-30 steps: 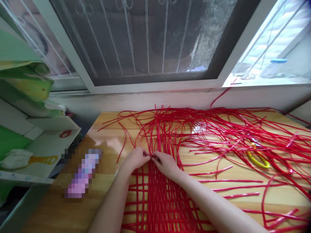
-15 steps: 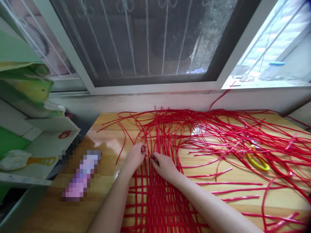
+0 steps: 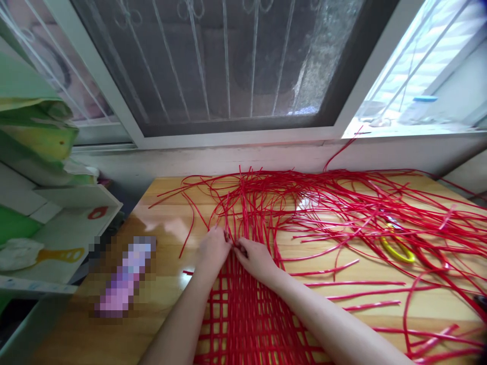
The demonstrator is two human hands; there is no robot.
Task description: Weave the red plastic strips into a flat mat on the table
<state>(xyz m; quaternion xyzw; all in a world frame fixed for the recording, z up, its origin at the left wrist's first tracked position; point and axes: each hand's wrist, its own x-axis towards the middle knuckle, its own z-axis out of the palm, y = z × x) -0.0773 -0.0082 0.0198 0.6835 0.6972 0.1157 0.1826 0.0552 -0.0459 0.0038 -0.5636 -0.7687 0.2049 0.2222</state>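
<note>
A woven panel of red strips (image 3: 258, 319) lies on the wooden table, with an open grid along its left side and a dense weave in the middle. At its far edge my left hand (image 3: 216, 251) is closed, its fingertips pinching a red strip. Right beside it, my right hand (image 3: 254, 257) is closed too, thumb and fingers together on a strip among the uprights. The two hands' fingertips nearly touch. Long loose red strips (image 3: 281, 185) run from the panel toward the wall. The exact strip in each hand is partly hidden by the fingers.
Yellow-handled scissors (image 3: 397, 251) lie under tangled strips at the right. A blurred pinkish-purple object (image 3: 124, 279) rests on the table (image 3: 163, 223) at left. A white shelf (image 3: 72, 243) holds a yellow-handled tool (image 3: 63, 254). A barred window (image 3: 228, 137) stands behind the table.
My left hand has moved right and slightly nearer, up against my right hand's fingertips. A short strip end now shows left of my left forearm. The view has shifted slightly.
</note>
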